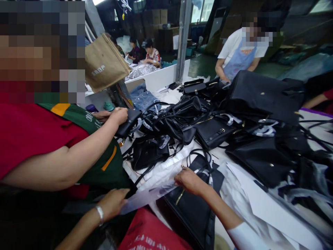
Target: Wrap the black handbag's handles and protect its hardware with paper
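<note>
My left hand (113, 203), with a silver bracelet on the wrist, is closed on the near end of a clear plastic sheet (149, 195). My right hand (189, 180) rests on a black handbag (192, 208) with a gold zip, its fingers pinched at the sheet's far edge. What the fingertips grip is too small to make out. The handbag lies flat at the table's near edge, its straps wrapped in white paper.
A person in a red shirt and green apron stands close on my left; their hand (119, 115) grips a black bag (128, 125). Several black handbags (213, 130) and straps are piled on the white-papered table (270, 211). Another person (240, 52) works opposite. A red bag (152, 232) sits below.
</note>
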`<state>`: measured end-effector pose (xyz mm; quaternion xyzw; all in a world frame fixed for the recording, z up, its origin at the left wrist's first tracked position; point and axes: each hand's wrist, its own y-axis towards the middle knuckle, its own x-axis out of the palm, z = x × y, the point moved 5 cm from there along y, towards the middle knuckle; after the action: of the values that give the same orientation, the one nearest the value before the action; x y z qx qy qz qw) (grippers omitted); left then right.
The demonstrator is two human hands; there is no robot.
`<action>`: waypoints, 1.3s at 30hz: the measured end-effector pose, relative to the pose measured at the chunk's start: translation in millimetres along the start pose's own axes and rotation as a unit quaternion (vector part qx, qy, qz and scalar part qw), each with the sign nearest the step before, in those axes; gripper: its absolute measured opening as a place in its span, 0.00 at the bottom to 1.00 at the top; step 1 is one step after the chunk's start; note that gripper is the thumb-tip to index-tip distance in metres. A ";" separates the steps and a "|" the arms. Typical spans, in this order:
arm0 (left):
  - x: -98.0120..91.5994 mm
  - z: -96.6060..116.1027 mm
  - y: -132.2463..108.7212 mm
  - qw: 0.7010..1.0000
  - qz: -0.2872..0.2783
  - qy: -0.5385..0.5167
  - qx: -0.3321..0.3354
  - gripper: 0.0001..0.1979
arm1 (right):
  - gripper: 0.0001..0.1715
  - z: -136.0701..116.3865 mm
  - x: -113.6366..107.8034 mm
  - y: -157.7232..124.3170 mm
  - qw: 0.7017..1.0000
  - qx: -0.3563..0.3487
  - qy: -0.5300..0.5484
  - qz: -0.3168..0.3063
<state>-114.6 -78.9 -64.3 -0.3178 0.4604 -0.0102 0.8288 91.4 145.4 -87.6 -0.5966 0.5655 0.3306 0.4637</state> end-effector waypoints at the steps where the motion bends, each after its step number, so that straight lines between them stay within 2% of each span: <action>1: -0.9 27.6 9.8 0.997 0.027 -0.034 0.066 0.20 | 0.15 -5.3 -0.9 2.5 1.000 -0.010 -0.004 -0.002; 3: 0.5 78.0 31.6 0.976 0.081 -0.103 0.172 0.25 | 0.15 -17.0 -3.9 7.3 1.000 -0.030 -0.009 -0.002; 4: 5.0 96.0 43.7 0.968 0.089 -0.129 0.196 0.26 | 0.15 -22.9 -5.7 9.1 0.999 -0.039 -0.009 -0.003; 6: 22.4 114.2 68.4 0.959 0.045 -0.200 0.194 0.21 | 0.13 -32.4 -9.3 11.3 0.999 -0.048 -0.003 -0.003; 8: 42.0 111.6 88.1 0.948 -0.006 -0.278 0.154 0.15 | 0.13 -35.8 -12.0 11.1 0.999 -0.036 0.004 -0.001; 11: 61.7 90.4 104.6 0.918 -0.036 -0.387 0.079 0.15 | 0.15 -29.4 -13.5 7.8 1.000 0.004 0.009 -0.007; 13: 67.2 81.2 109.0 0.898 -0.055 -0.433 0.054 0.16 | 0.17 -22.7 -13.4 6.3 1.000 0.022 0.010 -0.018; 16: 67.2 80.1 111.3 0.879 -0.079 -0.469 0.041 0.17 | 0.16 -17.0 -13.8 9.1 0.999 0.028 0.016 -0.023; 22: 66.9 80.8 111.4 0.855 -0.069 -0.514 -0.005 0.13 | 0.17 -14.1 -8.6 16.5 0.998 0.014 0.053 -0.018; 26: 68.5 75.4 109.1 0.851 -0.033 -0.524 -0.019 0.08 | 0.21 6.7 -4.7 7.6 0.996 0.016 0.083 -0.015; 30: 70.0 73.8 108.0 0.839 0.005 -0.544 -0.010 0.07 | 0.15 25.7 -3.9 -1.2 0.995 0.016 0.096 -0.037; 32: 70.2 75.3 106.3 0.844 0.017 -0.536 -0.002 0.07 | 0.14 25.5 -4.7 -3.2 0.993 0.017 0.108 -0.047; 34: 66.9 78.6 102.3 0.865 0.037 -0.500 0.013 0.07 | 0.17 19.8 -5.3 -4.3 0.990 0.025 0.126 -0.054; 37: 53.6 86.9 91.4 0.907 0.101 -0.404 0.062 0.06 | 0.28 8.9 -5.4 -5.1 0.987 0.055 0.145 -0.052; 39: 44.8 92.7 83.2 0.923 0.143 -0.346 0.088 0.06 | 0.32 4.0 -4.7 -5.1 0.985 0.076 0.150 -0.041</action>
<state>-40.4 21.6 -108.1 -0.1580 0.1827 0.1788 0.9538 96.2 150.5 -83.8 -0.6248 0.6272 0.1747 0.4309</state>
